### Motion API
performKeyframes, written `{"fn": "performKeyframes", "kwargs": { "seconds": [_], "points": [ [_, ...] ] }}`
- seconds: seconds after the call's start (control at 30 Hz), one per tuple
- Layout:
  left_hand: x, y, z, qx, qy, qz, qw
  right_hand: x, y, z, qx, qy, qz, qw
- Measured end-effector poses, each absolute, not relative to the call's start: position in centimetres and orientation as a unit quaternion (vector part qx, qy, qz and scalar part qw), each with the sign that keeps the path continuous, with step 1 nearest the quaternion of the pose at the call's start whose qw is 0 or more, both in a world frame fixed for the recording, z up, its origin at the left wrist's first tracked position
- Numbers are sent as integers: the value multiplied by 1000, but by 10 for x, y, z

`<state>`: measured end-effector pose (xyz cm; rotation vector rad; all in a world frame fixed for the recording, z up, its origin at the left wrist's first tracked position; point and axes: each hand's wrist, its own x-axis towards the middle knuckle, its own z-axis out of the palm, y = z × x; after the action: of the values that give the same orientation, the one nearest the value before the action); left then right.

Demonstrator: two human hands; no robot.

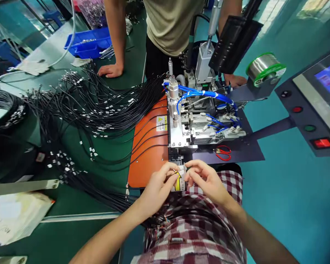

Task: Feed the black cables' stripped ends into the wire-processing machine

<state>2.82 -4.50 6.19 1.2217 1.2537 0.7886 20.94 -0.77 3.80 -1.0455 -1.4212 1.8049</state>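
Note:
My left hand (158, 185) and my right hand (206, 180) meet at the near end of a small soldering machine (189, 124). Both pinch something tiny at a white fixture with a yellow warning label (179, 181); what the fingers hold is too small to name. Thin black cables (142, 145) run from the left across the orange plate (147, 161) into the machine's front. A bundle of dark wires lies across my lap, over the checked cloth (198, 220).
A large heap of black cables with white tags (93, 102) covers the green bench. Another person stands opposite, one hand (110, 69) flat on the bench. Also present: blue bin (89, 42), solder spool (265, 68), red snips (223, 153), control panel with red switch (322, 143).

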Motion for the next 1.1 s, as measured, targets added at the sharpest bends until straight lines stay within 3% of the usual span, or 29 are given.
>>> {"fn": "performKeyframes", "kwargs": {
  "seconds": [0.37,0.63,0.87,1.1],
  "points": [
    [22,-46,37,388,484,381,686,196,-6,27,-400,-433,741,321],
    [22,-51,43,476,524,373,599,197,-5,31,-429,-445,723,308],
    [25,-57,37,510,574,373,520,198,-25,34,-479,-663,447,363],
    [26,-56,36,499,580,389,513,189,-29,32,-480,-560,575,353]
  ]
}}
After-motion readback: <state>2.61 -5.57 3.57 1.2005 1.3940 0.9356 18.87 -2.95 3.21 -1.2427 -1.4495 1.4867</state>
